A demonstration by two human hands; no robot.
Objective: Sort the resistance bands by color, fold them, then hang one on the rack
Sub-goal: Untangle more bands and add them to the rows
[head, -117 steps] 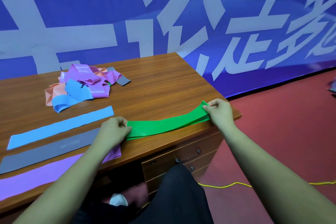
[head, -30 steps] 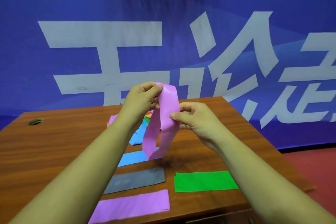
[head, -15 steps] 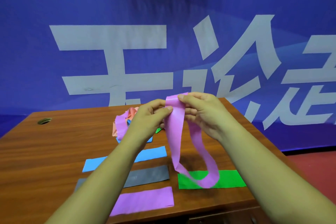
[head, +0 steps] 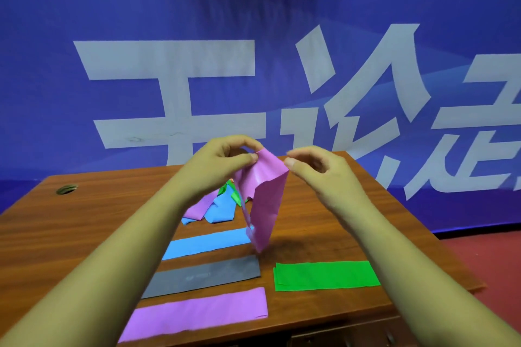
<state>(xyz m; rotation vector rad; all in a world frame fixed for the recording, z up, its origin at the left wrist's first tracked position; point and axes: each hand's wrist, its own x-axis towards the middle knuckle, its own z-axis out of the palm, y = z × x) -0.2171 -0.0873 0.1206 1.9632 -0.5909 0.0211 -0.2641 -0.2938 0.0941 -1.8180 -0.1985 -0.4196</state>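
fold pink band (head: 267, 205) | left hand (head: 222, 160) pinches top | right hand (head: 313, 169) beside it, grip unclear | we should match edges before creasing

- Single head-worn view, looking forward and down across the table (head: 84, 234) toward the blue banner (head: 282, 22).
- Close in: left hand (head: 225, 160) and right hand (head: 318, 169) at mid-frame.

Heap (head: 214, 210) behind three flat bands (head: 205, 276); fourth band (head: 324, 276) to their right
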